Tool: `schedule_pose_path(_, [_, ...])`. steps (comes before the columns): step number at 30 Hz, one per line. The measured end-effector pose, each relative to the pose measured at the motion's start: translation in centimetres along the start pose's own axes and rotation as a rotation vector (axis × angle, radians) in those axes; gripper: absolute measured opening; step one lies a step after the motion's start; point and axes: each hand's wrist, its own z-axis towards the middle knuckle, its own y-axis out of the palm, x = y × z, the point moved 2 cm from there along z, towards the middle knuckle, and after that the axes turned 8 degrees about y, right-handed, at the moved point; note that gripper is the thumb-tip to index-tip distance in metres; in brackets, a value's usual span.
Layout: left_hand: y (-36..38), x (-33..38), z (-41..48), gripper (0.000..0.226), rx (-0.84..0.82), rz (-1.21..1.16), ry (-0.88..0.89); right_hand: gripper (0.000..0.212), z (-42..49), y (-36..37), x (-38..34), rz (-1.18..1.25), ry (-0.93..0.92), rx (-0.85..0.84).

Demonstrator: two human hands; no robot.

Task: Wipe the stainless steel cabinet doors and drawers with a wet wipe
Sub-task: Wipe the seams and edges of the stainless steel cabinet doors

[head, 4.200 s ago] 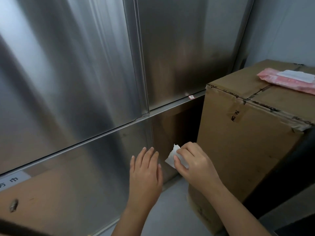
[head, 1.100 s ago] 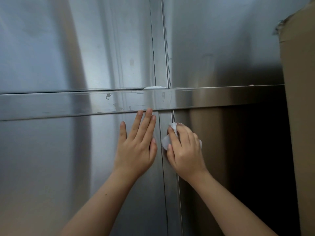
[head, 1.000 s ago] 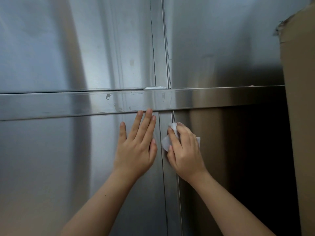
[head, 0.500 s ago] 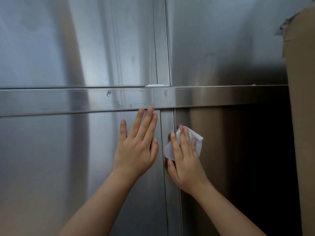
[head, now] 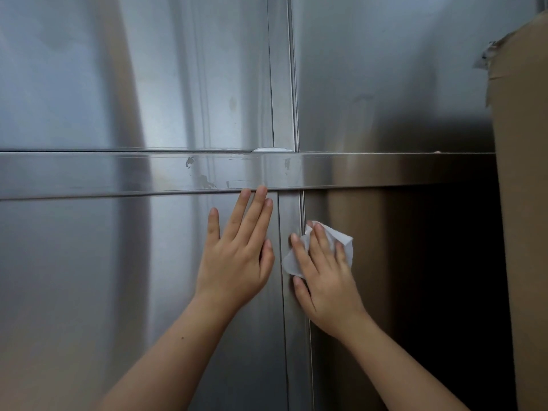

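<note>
head view: our right hand lies flat, fingers spread, pinning the wet wipe against the lower right door beside the upright seam; our left hand, open and empty, braces the lower left door.

On my feed both forearms come up bare from the bottom edge, with no sleeve, watch or band anywhere along them. The left hand and the right hand wear no gloves and no rings. The fingernails are short and unpainted. One small dark mole dots the left forearm.
</note>
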Motion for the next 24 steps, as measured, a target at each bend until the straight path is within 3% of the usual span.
schedule_pose_path(6, [0.0, 0.0, 0.0, 0.056, 0.007, -0.011, -0.005, 0.059, 4.4, 0.4, -1.3, 0.004, 0.229, -0.062])
schedule_pose_path(24, [0.1, 0.2, -0.2, 0.056, 0.013, -0.008, -0.013, 0.057, 4.4, 0.4, -1.7, 0.070, 0.234, -0.055])
